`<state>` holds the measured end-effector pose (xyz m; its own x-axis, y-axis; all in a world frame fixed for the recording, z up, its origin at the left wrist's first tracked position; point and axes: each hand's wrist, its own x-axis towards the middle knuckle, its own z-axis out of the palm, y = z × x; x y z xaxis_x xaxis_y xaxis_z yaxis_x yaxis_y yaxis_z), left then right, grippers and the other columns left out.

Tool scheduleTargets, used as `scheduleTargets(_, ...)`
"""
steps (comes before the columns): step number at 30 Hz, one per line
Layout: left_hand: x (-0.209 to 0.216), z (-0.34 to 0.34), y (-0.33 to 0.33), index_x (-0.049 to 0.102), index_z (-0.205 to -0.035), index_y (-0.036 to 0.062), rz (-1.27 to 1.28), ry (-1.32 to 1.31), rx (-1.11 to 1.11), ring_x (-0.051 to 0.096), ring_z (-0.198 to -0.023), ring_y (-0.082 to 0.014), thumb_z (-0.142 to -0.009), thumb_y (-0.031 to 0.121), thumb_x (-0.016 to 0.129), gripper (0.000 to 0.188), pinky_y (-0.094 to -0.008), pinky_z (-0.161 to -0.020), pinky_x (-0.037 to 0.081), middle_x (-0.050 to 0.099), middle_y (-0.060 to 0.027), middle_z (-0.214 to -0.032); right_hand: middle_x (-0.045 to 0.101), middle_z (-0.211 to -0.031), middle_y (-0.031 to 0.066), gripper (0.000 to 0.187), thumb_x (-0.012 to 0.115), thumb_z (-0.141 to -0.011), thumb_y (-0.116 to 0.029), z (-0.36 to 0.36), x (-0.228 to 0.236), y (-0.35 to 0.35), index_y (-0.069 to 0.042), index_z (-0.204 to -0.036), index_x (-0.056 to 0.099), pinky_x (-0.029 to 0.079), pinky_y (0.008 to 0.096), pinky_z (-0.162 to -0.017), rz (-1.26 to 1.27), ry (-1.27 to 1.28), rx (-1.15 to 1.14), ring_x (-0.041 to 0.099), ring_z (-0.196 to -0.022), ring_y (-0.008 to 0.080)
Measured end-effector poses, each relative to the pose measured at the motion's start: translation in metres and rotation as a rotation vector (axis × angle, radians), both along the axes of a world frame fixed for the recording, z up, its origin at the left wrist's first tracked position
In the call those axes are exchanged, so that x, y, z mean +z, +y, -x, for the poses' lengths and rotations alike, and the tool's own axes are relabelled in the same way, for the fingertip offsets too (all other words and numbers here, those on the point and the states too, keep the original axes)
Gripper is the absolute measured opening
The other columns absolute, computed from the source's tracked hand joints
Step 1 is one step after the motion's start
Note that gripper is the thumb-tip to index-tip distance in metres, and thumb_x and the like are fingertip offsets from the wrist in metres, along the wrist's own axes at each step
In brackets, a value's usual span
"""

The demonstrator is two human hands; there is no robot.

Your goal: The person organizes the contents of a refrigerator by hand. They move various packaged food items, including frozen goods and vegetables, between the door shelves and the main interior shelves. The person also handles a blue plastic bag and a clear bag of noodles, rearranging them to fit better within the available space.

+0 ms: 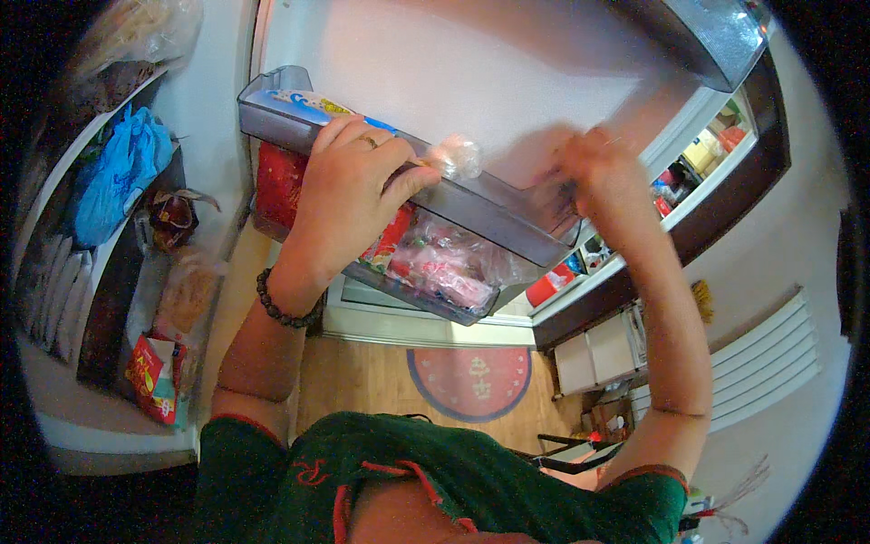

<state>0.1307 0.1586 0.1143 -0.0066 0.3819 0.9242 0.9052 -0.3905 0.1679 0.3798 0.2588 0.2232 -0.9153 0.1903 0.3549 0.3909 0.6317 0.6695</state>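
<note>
My left hand (pixel 349 195) grips the rim of a grey translucent door bin (pixel 494 213) on the inside of an open fridge door (pixel 471 72). A ring is on one finger and a dark bead bracelet (pixel 281 304) circles the wrist. Between the fingertips sits a small clear plastic bag (pixel 458 156). My right hand (pixel 594 172) is blurred at the bin's right end, fingers closed against its rim; what it holds cannot be told. A lower bin (pixel 444 272) holds pink and red packets in clear plastic.
Fridge shelves at the left carry a blue bag (pixel 113 177), white packets (pixel 54 290) and a red-and-green pouch (pixel 154 376). Below lie a wooden floor and a round red rug (pixel 471 381). A dark cabinet (pixel 716 190) and white radiator (pixel 766 363) stand at the right.
</note>
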Motion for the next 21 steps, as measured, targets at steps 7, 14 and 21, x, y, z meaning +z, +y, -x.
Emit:
scheduleTargets(7,0.021,-0.011,0.000,0.064,-0.083,0.0057,0.111,0.028,0.008,0.059,-0.081,-0.0307,-0.076,0.026,0.070,0.022,-0.0400,-0.079,0.044,0.063,-0.0111,-0.080,0.062,-0.082,0.0121,0.016,0.056,-0.070,-0.003,-0.008,-0.015,0.006,-0.008,-0.083,0.066,0.048,0.0392,-0.072,0.314,-0.057,-0.074,0.060,-0.080,0.0291)
scheduleTargets(14,0.058,-0.013,0.030,0.060,-0.103,0.0058,0.631,0.122,-0.145,0.062,-0.084,-0.0345,-0.086,0.034,0.059,0.033,-0.0418,-0.074,0.048,0.062,-0.0175,-0.089,0.060,-0.078,0.0157,0.021,0.059,-0.072,-0.003,0.013,-0.003,-0.001,-0.001,-0.092,0.063,0.047,0.0404,-0.070,0.899,-0.155,0.007,0.058,-0.077,0.0340)
scheduleTargets(21,0.073,-0.001,0.031,0.057,-0.100,0.0034,0.057,-0.289,-0.236,0.059,-0.082,-0.0200,-0.080,0.009,0.065,0.022,-0.0302,-0.071,0.049,0.059,-0.0103,-0.093,0.063,-0.085,0.0237,0.022,0.061,-0.071,-0.006,0.054,-0.033,0.028,-0.002,-0.092,0.063,0.047,0.0472,-0.078,0.804,0.170,0.179,0.060,-0.087,0.0405)
